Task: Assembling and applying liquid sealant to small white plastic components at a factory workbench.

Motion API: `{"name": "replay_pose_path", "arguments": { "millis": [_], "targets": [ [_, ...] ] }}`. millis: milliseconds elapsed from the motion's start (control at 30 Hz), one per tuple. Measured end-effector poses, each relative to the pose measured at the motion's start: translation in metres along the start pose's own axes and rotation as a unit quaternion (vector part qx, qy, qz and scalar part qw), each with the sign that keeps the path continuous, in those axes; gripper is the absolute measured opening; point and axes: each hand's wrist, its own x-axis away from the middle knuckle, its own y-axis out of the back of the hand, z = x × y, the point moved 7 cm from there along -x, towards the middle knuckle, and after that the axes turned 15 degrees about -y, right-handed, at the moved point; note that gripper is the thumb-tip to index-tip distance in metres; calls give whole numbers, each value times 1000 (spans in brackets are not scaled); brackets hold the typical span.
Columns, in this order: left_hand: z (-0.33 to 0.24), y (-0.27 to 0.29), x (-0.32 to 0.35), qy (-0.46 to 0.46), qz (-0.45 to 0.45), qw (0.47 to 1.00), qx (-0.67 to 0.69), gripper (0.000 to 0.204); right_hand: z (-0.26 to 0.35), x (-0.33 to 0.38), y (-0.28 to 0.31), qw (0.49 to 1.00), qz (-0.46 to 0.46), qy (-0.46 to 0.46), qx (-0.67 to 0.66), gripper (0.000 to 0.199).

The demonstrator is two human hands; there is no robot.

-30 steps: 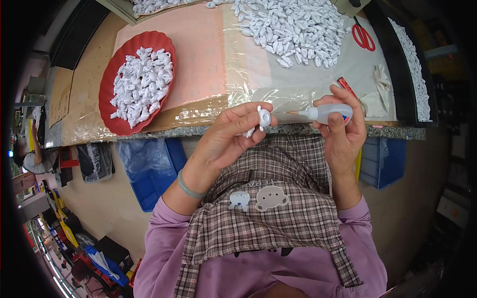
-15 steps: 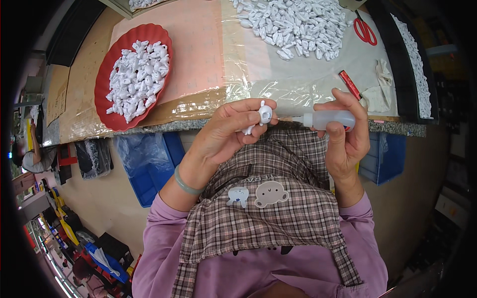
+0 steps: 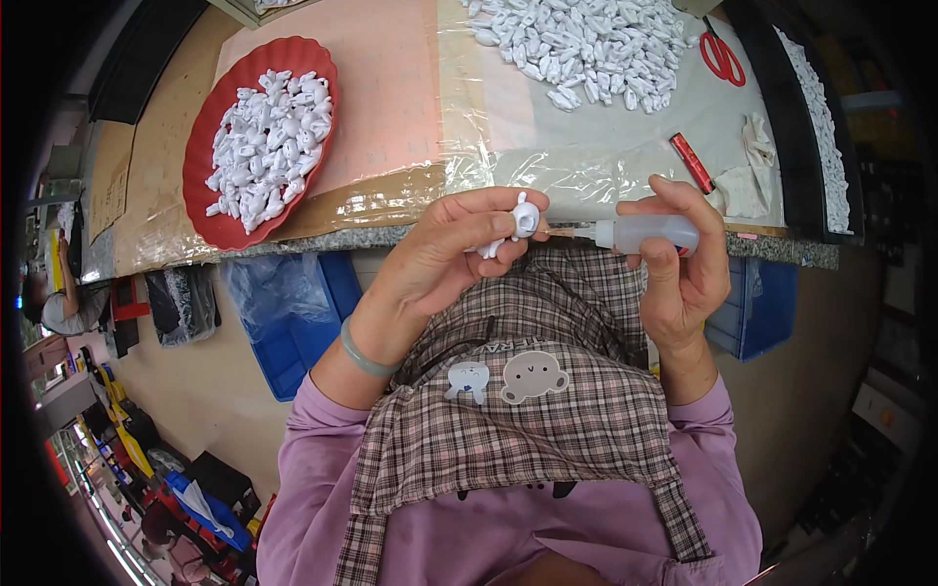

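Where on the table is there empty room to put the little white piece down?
Bare pink mat lies between the red oval tray of white pieces and the loose heap of white pieces. The clear plastic sheet below that heap is bare too. The right end is crowded with red scissors and rags.

1 head camera looks steeply down, close over the table edge (image 3: 625, 239).

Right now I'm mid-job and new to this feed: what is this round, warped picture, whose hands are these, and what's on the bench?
It is one view from a fisheye camera on the worker's head, looking down, so straight edges bend. There is no machine, only two bare hands. The left hand pinches a small white part. The right hand holds a squeeze bottle, its thin nozzle pointing at the part. On the bench lie a red tray of white parts, a loose pile of them, red scissors and a rag.
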Motion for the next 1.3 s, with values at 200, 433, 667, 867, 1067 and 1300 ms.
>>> {"name": "replay_pose_path", "arguments": {
  "millis": [200, 433, 667, 867, 1067, 1300],
  "targets": [
    [1, 0, 0, 9, 7, 1000, 0, 32, 0, -1, -1, 1000, 1, -1, 19, 39],
    [3, -1, 0, 14, 8, 1000, -8, 30, -1, -2, -2, 999, 1, -9, 31, 41],
    [6, -1, 1, 14, 2, 1000, -27, 28, 1, 1, -1, 999, -16, 12, 42, 41],
    [7, 1, -1, -6, 0, 999, -37, 27, 9, 4, -1, 992, -19, 66, 103, 40],
    [8, 0, -2, -19, -4, 1000, -21, 25, 20, 10, -7, 971, -34, 181, 152, 39],
    [5, 1, -2, -19, -7, 1000, -15, 24, 22, 10, -5, 973, -33, 179, 142, 39]
  ]
}}
